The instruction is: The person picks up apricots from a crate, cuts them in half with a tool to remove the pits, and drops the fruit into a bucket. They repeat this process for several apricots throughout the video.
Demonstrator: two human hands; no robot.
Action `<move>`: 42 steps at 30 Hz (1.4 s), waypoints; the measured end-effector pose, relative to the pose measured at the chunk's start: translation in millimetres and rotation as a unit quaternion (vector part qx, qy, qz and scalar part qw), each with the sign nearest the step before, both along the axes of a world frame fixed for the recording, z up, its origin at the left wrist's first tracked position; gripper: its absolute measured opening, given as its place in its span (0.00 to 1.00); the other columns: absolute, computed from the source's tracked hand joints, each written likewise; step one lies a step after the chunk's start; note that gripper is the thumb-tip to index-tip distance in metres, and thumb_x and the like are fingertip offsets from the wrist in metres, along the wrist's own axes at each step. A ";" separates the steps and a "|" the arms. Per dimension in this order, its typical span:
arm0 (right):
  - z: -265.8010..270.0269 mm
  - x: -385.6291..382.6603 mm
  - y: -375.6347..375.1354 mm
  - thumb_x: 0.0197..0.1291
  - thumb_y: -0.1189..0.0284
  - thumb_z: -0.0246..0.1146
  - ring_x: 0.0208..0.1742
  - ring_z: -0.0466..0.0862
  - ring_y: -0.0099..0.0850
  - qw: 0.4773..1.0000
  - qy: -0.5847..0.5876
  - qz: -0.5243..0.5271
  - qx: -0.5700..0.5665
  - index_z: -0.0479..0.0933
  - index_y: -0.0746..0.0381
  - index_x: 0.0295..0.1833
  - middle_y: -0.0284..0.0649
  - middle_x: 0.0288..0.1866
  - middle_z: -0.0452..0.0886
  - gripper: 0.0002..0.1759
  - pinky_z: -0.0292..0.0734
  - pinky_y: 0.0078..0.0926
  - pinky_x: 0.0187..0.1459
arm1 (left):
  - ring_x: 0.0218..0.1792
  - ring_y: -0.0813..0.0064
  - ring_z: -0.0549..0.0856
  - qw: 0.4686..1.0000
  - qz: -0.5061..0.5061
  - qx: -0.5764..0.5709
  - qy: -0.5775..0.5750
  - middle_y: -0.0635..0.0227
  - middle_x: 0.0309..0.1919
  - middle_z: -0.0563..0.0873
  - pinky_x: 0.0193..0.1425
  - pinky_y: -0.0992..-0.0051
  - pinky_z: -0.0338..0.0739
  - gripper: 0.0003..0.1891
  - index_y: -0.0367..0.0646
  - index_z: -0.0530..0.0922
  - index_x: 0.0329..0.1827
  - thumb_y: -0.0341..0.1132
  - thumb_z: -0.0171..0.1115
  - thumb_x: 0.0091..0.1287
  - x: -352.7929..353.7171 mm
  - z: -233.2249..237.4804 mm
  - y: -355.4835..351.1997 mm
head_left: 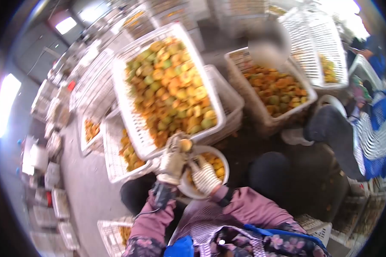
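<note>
My left hand (171, 163), in a pale work glove, is closed around a yellow peach half (185, 145) at the lower edge of a white crate (135, 144). Beside it, my right hand (205, 176), in a ribbed white glove, is over a white bucket (226, 171). Its fingers are curled together, and whatever they hold is hidden. Yellow pieces (216, 165) lie inside the bucket between my knees. The tilted crate in front of me is full of orange, yellow and greenish peach halves (171, 85).
Another full crate (306, 105) stands ahead to the right, near a seated person in blue-and-white striped clothing (373, 132). A part-filled crate (109, 160) sits under the left side of the tilted one. Stacked crates (92, 88) line the left, above grey floor (88, 184).
</note>
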State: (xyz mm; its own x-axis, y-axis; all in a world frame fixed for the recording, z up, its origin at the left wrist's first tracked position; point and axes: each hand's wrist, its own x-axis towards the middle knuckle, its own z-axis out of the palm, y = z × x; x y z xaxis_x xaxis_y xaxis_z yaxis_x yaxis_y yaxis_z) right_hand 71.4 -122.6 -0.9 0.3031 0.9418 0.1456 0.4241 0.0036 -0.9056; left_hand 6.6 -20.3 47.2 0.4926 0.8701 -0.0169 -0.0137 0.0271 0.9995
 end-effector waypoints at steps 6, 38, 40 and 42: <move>-13.2 -9.1 5.0 0.65 0.68 0.54 0.43 0.76 0.35 0.963 0.260 -0.029 -0.070 0.68 0.71 0.54 0.47 0.43 0.78 0.18 0.71 0.25 0.46 | 0.47 0.69 0.78 0.938 0.014 -0.272 -0.214 0.64 0.49 0.76 0.53 0.69 0.76 0.17 0.42 0.64 0.62 0.34 0.42 0.73 -22.2 -72.2 -17.5; -32.2 -28.1 -5.3 0.64 0.56 0.50 0.34 0.77 0.54 0.985 0.137 0.058 -0.090 0.68 0.66 0.53 0.56 0.32 0.79 0.24 0.75 0.40 0.37 | 0.27 0.73 0.73 0.987 0.004 -0.076 -0.142 0.66 0.23 0.73 0.33 0.75 0.68 0.15 0.41 0.70 0.29 0.43 0.49 0.69 -26.4 -20.7 -29.4; -36.7 -30.7 -5.3 0.63 0.53 0.50 0.33 0.78 0.53 0.947 0.280 0.151 -0.049 0.68 0.66 0.52 0.55 0.31 0.79 0.26 0.75 0.39 0.38 | 0.24 0.72 0.73 0.982 -0.055 -0.101 -0.153 0.65 0.19 0.72 0.31 0.75 0.68 0.17 0.41 0.69 0.24 0.43 0.49 0.69 -31.7 -21.4 -17.7; -28.0 -29.7 -12.7 0.63 0.51 0.51 0.20 0.76 0.45 0.943 0.308 0.128 -0.007 0.70 0.63 0.48 0.46 0.24 0.77 0.24 0.73 0.37 0.26 | 0.23 0.73 0.74 0.980 -0.181 -0.012 -0.086 0.65 0.21 0.73 0.30 0.76 0.68 0.16 0.40 0.71 0.27 0.42 0.49 0.68 -33.7 -21.6 -13.1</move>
State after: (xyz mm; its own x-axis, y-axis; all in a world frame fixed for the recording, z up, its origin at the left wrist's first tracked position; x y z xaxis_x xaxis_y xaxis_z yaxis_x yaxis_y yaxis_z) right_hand 41.7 -135.3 -28.9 0.0876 0.9962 0.0028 -0.1946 0.0199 -0.9807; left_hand -27.2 -33.3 25.7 0.7657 0.6388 0.0746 -0.1666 0.0850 0.9824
